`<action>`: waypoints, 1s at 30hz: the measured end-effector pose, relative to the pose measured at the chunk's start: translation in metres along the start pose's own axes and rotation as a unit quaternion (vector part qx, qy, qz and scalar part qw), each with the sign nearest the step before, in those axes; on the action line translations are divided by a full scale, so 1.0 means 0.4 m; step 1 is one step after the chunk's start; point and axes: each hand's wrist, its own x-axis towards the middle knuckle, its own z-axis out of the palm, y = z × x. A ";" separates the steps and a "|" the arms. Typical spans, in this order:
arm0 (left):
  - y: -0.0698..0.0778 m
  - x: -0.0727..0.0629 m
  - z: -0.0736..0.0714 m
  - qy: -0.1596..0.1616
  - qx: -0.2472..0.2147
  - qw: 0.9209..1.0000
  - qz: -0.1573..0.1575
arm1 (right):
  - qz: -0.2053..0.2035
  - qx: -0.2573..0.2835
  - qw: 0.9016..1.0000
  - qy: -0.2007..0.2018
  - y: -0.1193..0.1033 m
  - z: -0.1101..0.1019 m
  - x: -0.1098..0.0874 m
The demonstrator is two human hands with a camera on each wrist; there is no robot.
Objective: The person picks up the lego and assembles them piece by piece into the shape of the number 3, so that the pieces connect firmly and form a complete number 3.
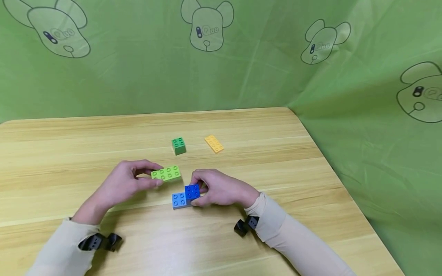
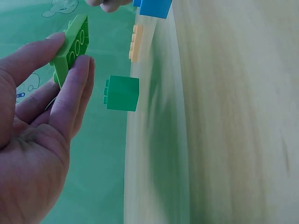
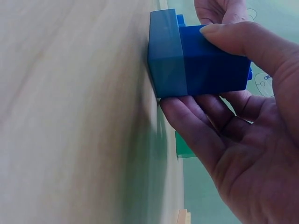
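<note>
Right hand [image 1: 221, 188]: curled fingers pinch dark-blue square plastic brick [image 1: 192, 191] atop light-blue oblong plastic brick [image 1: 179, 201]; uneven squeeze could tilt pair. Left hand [image 1: 127, 181]: thumb and fingers pinch one end of lime-green oblong plastic brick [image 1: 169, 173]; off-centre hold could let it twist. Beyond fingertips: green plastic cube [image 1: 178, 147], flat orange plastic plate [image 1: 214, 144].

A green sheet [image 1: 138, 84] fills the upper part of the head view and runs down its right side, creased where the back and side stretches meet at the upper right. Four outlined animal heads [image 1: 207, 30] with round ears are printed across it, the rightmost cut by the frame edge. Below spreads a pale surface [image 1: 262, 161] with wood grain and rounded far corners. Light leaves a whitish sheen on it at the lower middle.
</note>
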 end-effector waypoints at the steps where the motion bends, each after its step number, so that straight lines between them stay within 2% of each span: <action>1: 0.001 -0.001 0.000 -0.001 -0.004 1.000 0.003 | 0.000 -0.001 1.000 0.000 -0.001 0.000 0.000; 7: 0.008 -0.006 -0.003 0.000 -0.020 1.000 0.020 | -0.003 0.000 1.000 0.000 0.002 0.000 -0.001; 21: 0.026 -0.020 0.009 0.009 -0.038 0.999 0.013 | 0.001 0.000 1.000 0.000 0.000 0.001 -0.001; 30: 0.037 -0.026 0.025 0.002 -0.080 0.997 0.010 | -0.001 0.001 1.000 -0.002 0.001 -0.001 0.000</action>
